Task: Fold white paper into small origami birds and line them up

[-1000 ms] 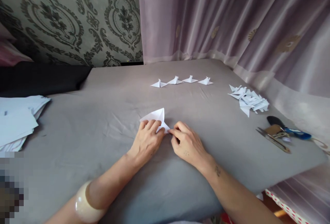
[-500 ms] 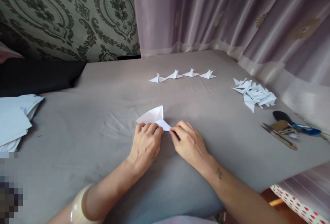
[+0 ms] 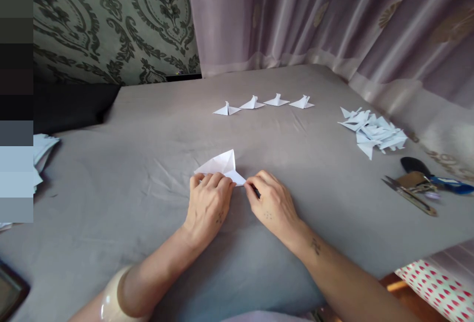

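Observation:
A partly folded sheet of white paper lies on the grey cloth in front of me, one flap raised and a narrow point reaching right. My left hand is closed on its near edge, fingers bent over the fold. With thumb and forefinger, my right hand pinches the paper's right tip. Something small and dark shows under the right fingers; I cannot make out what it is. The paper's near side is hidden by the left fingers.
Several folded paper birds stand in a row farther back. A heap of folded white paper pieces lies right, with scissors and a blue-handled tool nearer. White sheets are stacked left, by a black cloth.
The view has shifted slightly, so the things on the right appear farther right. Both hands keep their hold on the paper, which looks almost unchanged.

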The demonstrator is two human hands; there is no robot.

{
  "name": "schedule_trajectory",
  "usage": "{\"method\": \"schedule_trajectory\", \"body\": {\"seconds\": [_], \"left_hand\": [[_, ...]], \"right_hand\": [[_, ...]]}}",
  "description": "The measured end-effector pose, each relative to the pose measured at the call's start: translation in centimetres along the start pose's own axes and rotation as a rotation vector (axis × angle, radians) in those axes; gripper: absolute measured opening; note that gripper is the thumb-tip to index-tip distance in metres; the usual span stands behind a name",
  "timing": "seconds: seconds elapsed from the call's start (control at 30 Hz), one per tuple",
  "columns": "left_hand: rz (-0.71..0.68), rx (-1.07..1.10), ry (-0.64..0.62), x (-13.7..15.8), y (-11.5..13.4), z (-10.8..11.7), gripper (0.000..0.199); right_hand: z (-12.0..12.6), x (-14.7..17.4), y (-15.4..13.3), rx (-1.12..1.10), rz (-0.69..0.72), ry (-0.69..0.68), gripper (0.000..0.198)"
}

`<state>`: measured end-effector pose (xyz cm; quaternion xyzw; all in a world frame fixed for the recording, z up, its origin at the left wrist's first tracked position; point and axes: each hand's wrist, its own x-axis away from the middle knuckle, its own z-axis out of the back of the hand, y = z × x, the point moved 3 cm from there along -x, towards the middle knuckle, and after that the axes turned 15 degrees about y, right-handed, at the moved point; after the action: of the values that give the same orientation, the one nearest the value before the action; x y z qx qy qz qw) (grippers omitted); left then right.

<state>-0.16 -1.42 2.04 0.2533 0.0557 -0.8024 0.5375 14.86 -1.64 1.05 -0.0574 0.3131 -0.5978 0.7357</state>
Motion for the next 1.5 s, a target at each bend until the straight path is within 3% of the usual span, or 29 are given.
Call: {"method": "schedule_trajectory", "body": {"seconds": [0.37, 0.93, 1.13, 1.4, 1.5], "left_hand": [[0.026, 0.003, 0.015, -0.3, -0.5, -0.4, 0.028], [-0.083, -0.015, -0.075, -1.9, -1.3, -0.8, 0.029], [-0.111, -0.042, -0.082, -2.0, -1.3, -0.8, 0.028], [-0.118, -0.032, -0.083, -1.9, -1.5, -0.9, 0.026], [-0.120, -0.038, -0.085, -1.9, -1.5, -0.9, 0.025]], "right_hand": [[-0.7, -0.1, -0.1, 0.076, -0.036, 0.041, 0.016], [-1.2, 0.0, 0.1, 0.139, -0.015, 0.048, 0.014], [-1.1, -0.2, 0.7, 0.064, -0.078, 0.023, 0.010], [0.5, -0.9, 2.4, -0.098, -0.259, -0.109, 0.007], [1.1, -0.8, 2.5, -0.106, -0.257, -0.080, 0.009]]}}
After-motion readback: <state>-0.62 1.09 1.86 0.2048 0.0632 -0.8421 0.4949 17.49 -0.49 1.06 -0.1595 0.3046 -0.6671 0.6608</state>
